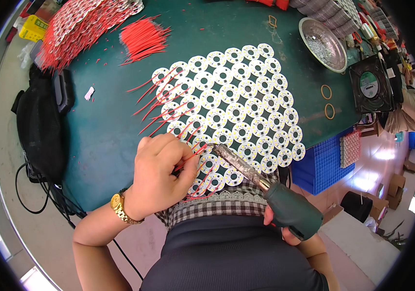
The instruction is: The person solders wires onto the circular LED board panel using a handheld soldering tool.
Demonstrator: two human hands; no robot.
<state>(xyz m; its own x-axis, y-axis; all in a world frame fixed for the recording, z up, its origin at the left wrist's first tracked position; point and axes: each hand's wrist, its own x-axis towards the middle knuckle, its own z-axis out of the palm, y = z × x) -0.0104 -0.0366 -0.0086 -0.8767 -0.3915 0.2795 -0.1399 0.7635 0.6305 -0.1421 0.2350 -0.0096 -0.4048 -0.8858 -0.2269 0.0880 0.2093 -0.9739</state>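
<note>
A sheet of joined white ring-shaped LED circuit boards (235, 112) lies at the table's near edge, several rows deep. Red wires (153, 88) stick out to the left from the boards along its left side. My left hand (161, 172), a gold watch on its wrist, pinches red wire (199, 150) over the lower left boards. In my right hand (291, 236) is a soldering iron (292, 211) with a dark green pistol-shaped handle and a crusted barrel. Its tip meets a board close to the wire's end. The handle hides most of the right hand's fingers.
Loose cut red wires (144, 40) lie at the back left beside a stack of wired boards (83, 29). A metal bowl (323, 46) and a fan (371, 85) are at the right. A black bag (42, 126) sits left. Below the right edge stands a blue crate (321, 162).
</note>
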